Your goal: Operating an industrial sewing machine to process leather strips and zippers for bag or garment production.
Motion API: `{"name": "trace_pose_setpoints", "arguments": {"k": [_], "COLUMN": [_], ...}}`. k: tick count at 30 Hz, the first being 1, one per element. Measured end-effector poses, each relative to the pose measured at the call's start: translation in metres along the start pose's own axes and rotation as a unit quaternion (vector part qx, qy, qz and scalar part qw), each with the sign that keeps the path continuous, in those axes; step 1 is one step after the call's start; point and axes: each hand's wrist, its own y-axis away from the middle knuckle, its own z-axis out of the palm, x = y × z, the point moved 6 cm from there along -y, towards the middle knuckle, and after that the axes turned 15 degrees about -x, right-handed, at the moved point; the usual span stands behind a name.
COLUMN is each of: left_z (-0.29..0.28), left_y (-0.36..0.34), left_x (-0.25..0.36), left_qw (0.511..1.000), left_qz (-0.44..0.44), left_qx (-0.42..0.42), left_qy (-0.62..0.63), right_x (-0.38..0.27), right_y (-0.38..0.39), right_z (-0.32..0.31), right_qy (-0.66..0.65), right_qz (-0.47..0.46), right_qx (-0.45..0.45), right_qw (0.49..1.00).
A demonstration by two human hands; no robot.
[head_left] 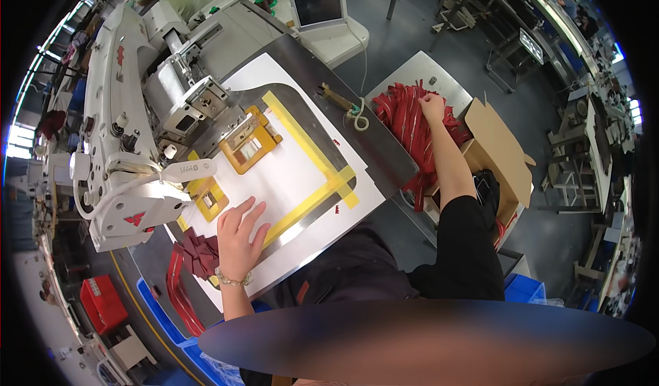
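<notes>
My left hand (238, 242) is open, its fingers spread above the near left part of a white work sheet (302, 173) edged with yellow tape. Close to its fingertips is a small yellow frame (208, 199), and a larger yellow frame (251, 146) lies beneath the head of a white sewing machine (130, 146). Dark red folded pieces (199, 254) lie beside my left wrist. Out to the right, my right hand (431, 107) has its fingers closed in a pinch on a red strip at the top of a heap of red strips (405, 122) that look like zippers.
An opened cardboard box (500, 159) with black material stands right of the heap. A wooden-handled tool (336, 98) and a coil of cord (358, 117) lie on the dark table. Longer red strips (180, 293) hang at the left edge. A screen (316, 0) stands at the back.
</notes>
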Motion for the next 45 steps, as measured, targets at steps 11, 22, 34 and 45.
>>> {"name": "trace_pose_setpoints", "arguments": {"k": [11,22,34,45], "left_z": [0.011,0.049,0.041,-0.01], "left_y": [-0.033,-0.09,-0.022,0.02], "left_x": [0.016,0.037,-0.07,-0.082], "left_qw": [0.985,0.777,0.908,0.971], "left_qz": [0.06,-0.017,-0.202,-0.236], "left_qx": [-0.029,-0.132,-0.135,0.012], "left_qy": [0.16,0.616,0.342,0.021], "right_x": [-0.135,-0.288,-0.155,-0.065], "right_y": [0.121,0.256,0.123,0.086], "right_z": [-0.165,-0.173,-0.098,0.024], "right_qy": [-0.559,-0.657,-0.351,0.295], "right_qz": [-0.276,-0.32,-0.202,-0.411], "right_qx": [-0.202,-0.391,-0.268,-0.121], "right_qw": [0.755,0.559,0.874,0.854]}}
